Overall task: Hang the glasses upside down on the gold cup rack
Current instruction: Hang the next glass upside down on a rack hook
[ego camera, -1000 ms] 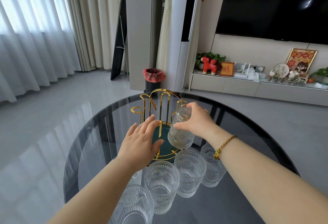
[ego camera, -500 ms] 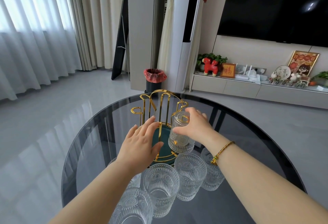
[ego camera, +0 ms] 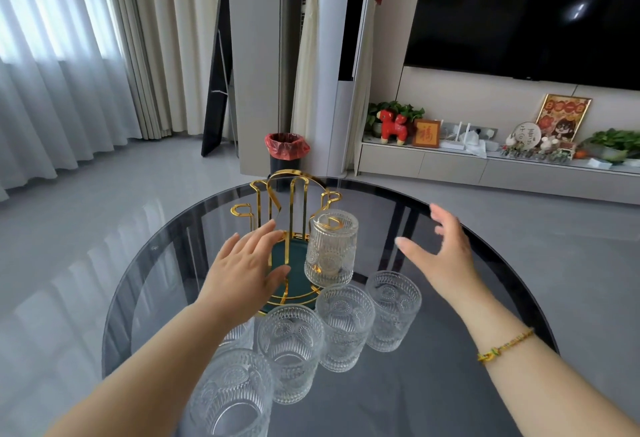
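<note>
A gold cup rack (ego camera: 294, 194) with a dark green base stands at the far middle of the round glass table (ego camera: 433, 204). One embossed clear glass (ego camera: 330, 249) hangs upside down on the rack's front right peg. My left hand (ego camera: 246, 274) rests flat against the rack's left front, fingers spread. To the right of the hung glass my right hand (ego camera: 440, 253) hovers open, holding nothing. Several more upright glasses (ego camera: 346, 329) stand in a row in front of the rack, one partly hidden under my left forearm.
Beyond the table's far edge stands a black bin with a red liner (ego camera: 286, 152). A low TV cabinet (ego camera: 485, 166) with ornaments runs along the right wall. Curtains hang at the left.
My right hand lowered the glass upside down onto the rack's front right peg, let go and drew away to the right. My left hand stayed on the rack.
</note>
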